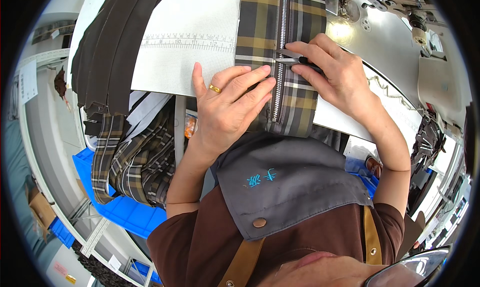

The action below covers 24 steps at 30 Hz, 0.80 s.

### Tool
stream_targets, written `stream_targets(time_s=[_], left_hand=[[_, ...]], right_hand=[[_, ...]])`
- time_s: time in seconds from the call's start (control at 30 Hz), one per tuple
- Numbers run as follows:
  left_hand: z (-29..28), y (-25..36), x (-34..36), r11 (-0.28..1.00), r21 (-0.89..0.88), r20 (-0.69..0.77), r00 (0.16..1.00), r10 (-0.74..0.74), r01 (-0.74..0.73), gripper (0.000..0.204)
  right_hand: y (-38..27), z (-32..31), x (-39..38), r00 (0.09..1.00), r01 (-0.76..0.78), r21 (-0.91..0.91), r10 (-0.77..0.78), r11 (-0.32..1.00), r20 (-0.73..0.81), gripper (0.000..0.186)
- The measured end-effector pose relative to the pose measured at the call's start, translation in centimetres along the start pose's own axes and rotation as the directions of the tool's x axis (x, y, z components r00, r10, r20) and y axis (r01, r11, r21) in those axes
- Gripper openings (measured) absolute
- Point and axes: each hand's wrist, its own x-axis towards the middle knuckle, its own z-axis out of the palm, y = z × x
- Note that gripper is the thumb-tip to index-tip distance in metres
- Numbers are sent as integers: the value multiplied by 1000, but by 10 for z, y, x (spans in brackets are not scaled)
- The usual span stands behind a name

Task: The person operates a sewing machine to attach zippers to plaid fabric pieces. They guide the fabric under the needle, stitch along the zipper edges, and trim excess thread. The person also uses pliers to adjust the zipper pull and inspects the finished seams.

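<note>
Nearest the camera, glasses [413, 270], well below the right hand [340, 72]. Beyond and to the left of the left hand [227, 102], white tabletop [200, 17] with a printed ruler scale. Below both hands, towards the body, dark grey apron [305, 192]; best kept clear of the work. Off to the left of the left hand, long dark fabric strips [107, 47], draped down past the table edge.

Right under the left fingertips, plaid panel [257, 17], extending away beyond both hands. Keep flat and lightly taut, without dragging sideways. Left hand spread wide, palm down, no tool seen; thumb mostly hidden, so impossible to tell whether pinching.

Between the left fingertips and the right hand, zipper [284, 27], running lengthwise down the panel. Right hand narrow, closed around small dark-handled snips [289, 61], blades apparently parted and lying across the zipper, pointing towards the left hand. Clear the teeth and tape before closing the blades, work with the tips alone, and tuck the left fingertips back from the points. Smallest, gold ring [215, 88] on the left hand.
</note>
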Motion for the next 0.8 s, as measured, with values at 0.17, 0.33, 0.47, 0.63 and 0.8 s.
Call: stream_targets(time_s=[0.17,0.33,0.47,0.63,0.8], left_hand=[[0,-1,0,1000,2,0,1000,5,-5,27],[1,-2,0,1000,-1,-11,1000,4,-4,27],[3,-3,-3,1000,-8,-13,1000,-8,8,28],[3,-4,-1,1000,-7,-4,1000,9,-9,26],[1,-1,-1,999,-33,1,1000,-29,29,22]], right_hand=[[2,1,1,1000,15,-27,-15,1000,9,27],[3,-3,0,999,18,-9,-18,1000,31,28],[3,-2,2,999,34,5,-35,999,8,30],[0,3,1,999,36,-59,-35,998,15,30],[8,9,1,993,63,-83,-71,995,-92,24]])
